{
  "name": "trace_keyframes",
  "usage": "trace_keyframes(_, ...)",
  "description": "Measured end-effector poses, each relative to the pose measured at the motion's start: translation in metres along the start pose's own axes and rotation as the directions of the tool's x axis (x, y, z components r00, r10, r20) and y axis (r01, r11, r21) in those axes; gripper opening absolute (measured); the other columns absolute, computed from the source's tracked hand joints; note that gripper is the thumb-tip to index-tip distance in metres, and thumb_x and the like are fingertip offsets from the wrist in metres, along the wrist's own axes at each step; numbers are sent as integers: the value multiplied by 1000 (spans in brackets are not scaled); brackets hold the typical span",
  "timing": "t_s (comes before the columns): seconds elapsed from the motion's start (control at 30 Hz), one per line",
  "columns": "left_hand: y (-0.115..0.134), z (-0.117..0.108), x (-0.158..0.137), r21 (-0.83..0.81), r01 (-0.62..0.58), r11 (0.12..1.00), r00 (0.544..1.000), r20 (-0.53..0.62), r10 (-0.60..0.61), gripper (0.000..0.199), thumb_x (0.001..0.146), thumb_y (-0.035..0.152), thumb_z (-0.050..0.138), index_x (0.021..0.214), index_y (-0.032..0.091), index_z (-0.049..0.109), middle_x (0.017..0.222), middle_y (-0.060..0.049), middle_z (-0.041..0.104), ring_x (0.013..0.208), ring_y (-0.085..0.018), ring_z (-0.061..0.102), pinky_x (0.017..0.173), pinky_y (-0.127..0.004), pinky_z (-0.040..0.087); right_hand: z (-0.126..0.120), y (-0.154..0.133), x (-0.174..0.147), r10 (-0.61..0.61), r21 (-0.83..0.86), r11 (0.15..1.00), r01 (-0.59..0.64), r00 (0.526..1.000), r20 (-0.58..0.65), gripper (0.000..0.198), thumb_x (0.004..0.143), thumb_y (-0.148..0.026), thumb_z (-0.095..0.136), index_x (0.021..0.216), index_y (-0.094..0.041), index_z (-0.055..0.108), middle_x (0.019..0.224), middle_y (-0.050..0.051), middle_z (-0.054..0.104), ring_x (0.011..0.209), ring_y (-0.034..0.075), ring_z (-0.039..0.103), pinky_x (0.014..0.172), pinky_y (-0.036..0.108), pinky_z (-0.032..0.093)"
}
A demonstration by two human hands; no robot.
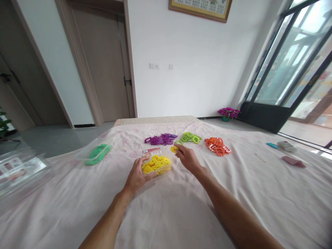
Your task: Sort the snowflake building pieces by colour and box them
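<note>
My left hand (pixel 136 177) is wrapped round the left side of a clear plastic box (pixel 163 171). Yellow plastic building pieces (pixel 156 163) fill the box in a heap above its rim. To the right of the box, my right hand (pixel 188 159) is closed at the fingertips on a yellow building piece (pixel 173 149), low over the cloth. Whether that piece touches the cloth I cannot tell. Just behind the hands lie a purple pile (pixel 162 139) and a lime green pile (pixel 191 137) of similar pieces.
An orange pile (pixel 218 146) lies at the right. Green pieces (pixel 97 154) sit in a clear tray (pixel 80 154) at the left, near stacked clear packaging (pixel 23 173). A white bundle (pixel 286 146) and a pink item (pixel 293 161) rest far right on the rumpled cloth (pixel 166 211).
</note>
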State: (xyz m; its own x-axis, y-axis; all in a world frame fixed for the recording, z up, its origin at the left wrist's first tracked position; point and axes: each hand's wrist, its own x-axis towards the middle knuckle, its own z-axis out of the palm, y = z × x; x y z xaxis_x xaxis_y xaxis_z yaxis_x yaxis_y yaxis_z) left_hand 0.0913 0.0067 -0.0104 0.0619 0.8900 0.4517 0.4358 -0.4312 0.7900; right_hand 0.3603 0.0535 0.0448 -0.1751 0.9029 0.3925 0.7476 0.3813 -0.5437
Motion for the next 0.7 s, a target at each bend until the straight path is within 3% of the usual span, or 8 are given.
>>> trace_keyframes(0.13, 0, 0, 0, -3, -7, 1000, 1000, -3, 7, 61, 72, 39, 78, 125, 21, 55, 129, -10, 56, 127, -27, 51, 111, -45, 37, 9, -6, -4, -126, 133, 983, 130, 991, -37, 40, 94, -21, 44, 130, -24, 60, 125, 7, 67, 100, 19, 68, 93, 32, 52)
trace_keyframes(0.27, 0, 0, 0, -12, -8, 1000, 1000, 0, 8, 61, 70, 37, 78, 124, 21, 56, 130, -10, 56, 128, -28, 50, 111, -45, 36, 16, 9, -5, -134, 58, 989, 137, 990, -45, 46, 91, -10, 38, 129, -22, 61, 123, 8, 67, 100, 16, 67, 94, 30, 51)
trace_keyframes(0.47, 1, -5, 1, -108, 86, 990, 996, 16, -85, 64, 67, 41, 80, 122, 19, 56, 129, -13, 58, 126, -29, 52, 109, -46, 40, 26, 31, -9, -84, -151, 983, 103, 988, 129, 44, 91, -11, 43, 132, -17, 59, 135, 10, 60, 125, 19, 54, 108, 32, 40)
trace_keyframes(0.7, 4, -29, 5, -354, 264, 897, 962, 168, -216, 73, 62, 48, 82, 124, 20, 55, 132, -15, 58, 134, -34, 47, 107, -48, 44, 30, 22, -16, -178, -231, 944, 236, 953, 247, 46, 96, -19, 42, 141, -18, 52, 143, 11, 54, 131, 22, 48, 110, 36, 37)
